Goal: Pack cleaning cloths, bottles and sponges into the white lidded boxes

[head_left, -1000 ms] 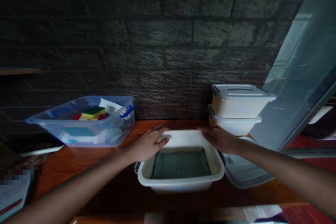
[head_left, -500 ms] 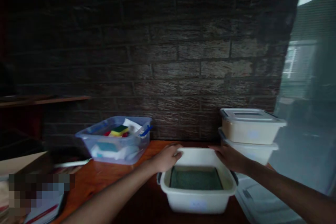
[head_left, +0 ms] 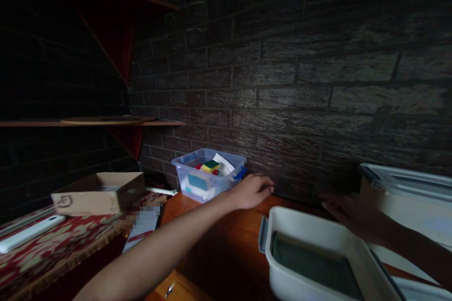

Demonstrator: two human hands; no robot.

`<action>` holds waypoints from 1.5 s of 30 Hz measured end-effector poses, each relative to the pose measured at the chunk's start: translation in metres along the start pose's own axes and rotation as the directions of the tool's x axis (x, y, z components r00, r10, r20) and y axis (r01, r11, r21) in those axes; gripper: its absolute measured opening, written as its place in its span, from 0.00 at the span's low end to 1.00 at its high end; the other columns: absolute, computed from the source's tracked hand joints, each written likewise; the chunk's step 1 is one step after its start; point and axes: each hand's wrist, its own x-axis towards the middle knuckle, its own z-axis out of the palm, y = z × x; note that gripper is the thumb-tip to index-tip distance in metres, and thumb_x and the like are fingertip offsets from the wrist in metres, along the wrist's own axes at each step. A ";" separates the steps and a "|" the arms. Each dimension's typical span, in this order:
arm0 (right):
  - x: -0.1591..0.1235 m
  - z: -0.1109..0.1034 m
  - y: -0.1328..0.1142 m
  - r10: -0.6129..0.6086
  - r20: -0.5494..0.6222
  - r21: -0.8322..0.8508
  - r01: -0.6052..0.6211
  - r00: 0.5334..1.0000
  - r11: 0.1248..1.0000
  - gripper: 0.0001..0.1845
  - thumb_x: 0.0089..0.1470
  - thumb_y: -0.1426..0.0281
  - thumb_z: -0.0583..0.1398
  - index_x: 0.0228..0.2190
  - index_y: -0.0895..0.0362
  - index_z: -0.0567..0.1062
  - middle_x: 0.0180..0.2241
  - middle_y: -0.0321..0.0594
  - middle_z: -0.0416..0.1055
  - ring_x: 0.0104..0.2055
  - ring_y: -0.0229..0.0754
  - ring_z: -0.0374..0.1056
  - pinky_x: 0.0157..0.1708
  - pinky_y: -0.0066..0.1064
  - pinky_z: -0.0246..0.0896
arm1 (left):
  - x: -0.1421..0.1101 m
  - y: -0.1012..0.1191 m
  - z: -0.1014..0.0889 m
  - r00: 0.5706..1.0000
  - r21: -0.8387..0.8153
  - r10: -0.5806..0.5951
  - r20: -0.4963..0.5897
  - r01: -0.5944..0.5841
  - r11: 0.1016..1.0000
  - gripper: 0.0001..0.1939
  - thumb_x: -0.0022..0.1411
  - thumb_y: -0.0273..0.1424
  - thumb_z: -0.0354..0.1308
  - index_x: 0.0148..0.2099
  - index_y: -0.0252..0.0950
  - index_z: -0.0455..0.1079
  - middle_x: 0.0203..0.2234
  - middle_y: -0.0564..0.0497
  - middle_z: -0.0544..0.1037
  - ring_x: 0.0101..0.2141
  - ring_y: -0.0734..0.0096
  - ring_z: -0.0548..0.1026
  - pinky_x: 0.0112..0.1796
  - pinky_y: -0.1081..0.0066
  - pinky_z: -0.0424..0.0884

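Observation:
A white plastic bin (head_left: pixel 303 218) stands on the wooden table, its lid off and a dark green folded cloth (head_left: pixel 310 263) lying inside. Just beyond its far left corner hovers my left hand (head_left: pixel 252 191), empty, fingers loosely bent and the thumb apart. My right hand (head_left: pixel 348 211), dark and a little blurred, hangs over the far rim with its fingers stretched out. I see nothing in it. Farther left, a clear bluish container (head_left: pixel 208 176) holds a yellow-and-green sponge (head_left: pixel 211 166), white paper and other small items.
Lidded storage boxes (head_left: pixel 416 202) stand at the right. On the left, an open cardboard box (head_left: pixel 92 202) and a white long object (head_left: pixel 31 233) rest on a red patterned cloth (head_left: pixel 45 254). Wall shelves (head_left: pixel 162 123) jut out above; a brick wall is behind.
The view has swung left, so the bin now appears lower right. Both hands have come off the bin's far rim, the left one moving toward the clear container.

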 end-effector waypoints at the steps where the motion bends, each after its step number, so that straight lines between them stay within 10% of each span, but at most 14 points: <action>1: 0.015 -0.006 -0.010 -0.019 0.000 -0.007 0.019 1.000 1.000 0.25 0.68 0.57 0.50 0.53 0.55 0.80 0.51 0.46 0.80 0.51 0.55 0.77 0.54 0.47 0.70 | 0.000 -0.011 -0.015 1.000 0.017 -0.014 -0.015 0.014 1.000 0.16 0.69 0.35 0.50 0.52 0.43 0.77 0.45 0.50 0.83 0.47 0.63 0.79 0.50 0.71 0.72; 8: 0.110 -0.025 -0.090 -0.187 -0.001 0.003 0.187 0.982 0.982 0.21 0.67 0.63 0.53 0.52 0.59 0.79 0.46 0.47 0.81 0.47 0.49 0.78 0.46 0.36 0.70 | -0.018 -0.098 -0.105 0.968 0.211 -0.221 -0.123 0.243 0.947 0.14 0.65 0.32 0.52 0.44 0.36 0.79 0.41 0.48 0.84 0.44 0.61 0.81 0.45 0.70 0.72; 13: 0.160 -0.003 -0.125 -0.242 0.048 0.028 0.241 0.969 0.970 0.16 0.65 0.66 0.56 0.46 0.57 0.81 0.42 0.47 0.82 0.43 0.47 0.78 0.43 0.32 0.68 | -0.039 -0.150 -0.131 0.921 0.321 -0.374 -0.111 0.389 0.863 0.13 0.62 0.30 0.55 0.43 0.37 0.80 0.40 0.49 0.85 0.43 0.62 0.81 0.42 0.73 0.72; 32: 0.269 0.083 -0.200 -0.316 0.129 0.072 0.309 0.940 0.948 0.14 0.66 0.63 0.59 0.45 0.57 0.80 0.46 0.46 0.80 0.48 0.45 0.76 0.51 0.36 0.68 | 0.001 -0.243 -0.086 0.699 0.557 -0.695 0.167 0.515 0.652 0.27 0.67 0.48 0.60 0.59 0.35 0.71 0.56 0.40 0.75 0.53 0.55 0.76 0.53 0.51 0.73; 39: 0.278 0.113 -0.205 -0.325 0.148 0.022 0.325 0.934 0.945 0.15 0.68 0.61 0.58 0.40 0.60 0.78 0.41 0.43 0.79 0.44 0.43 0.76 0.48 0.43 0.71 | -0.002 -0.253 -0.092 0.748 0.603 -0.655 0.108 0.474 0.641 0.26 0.65 0.45 0.62 0.59 0.35 0.70 0.53 0.39 0.77 0.50 0.56 0.78 0.49 0.59 0.75; 45: 0.272 0.098 -0.205 -0.358 0.170 0.057 0.353 0.918 0.934 0.18 0.69 0.69 0.52 0.41 0.63 0.81 0.44 0.54 0.80 0.47 0.48 0.76 0.48 0.36 0.64 | -0.003 -0.266 -0.098 0.805 0.602 -0.589 0.065 0.440 0.667 0.31 0.64 0.35 0.62 0.66 0.33 0.63 0.58 0.40 0.75 0.56 0.58 0.74 0.53 0.71 0.68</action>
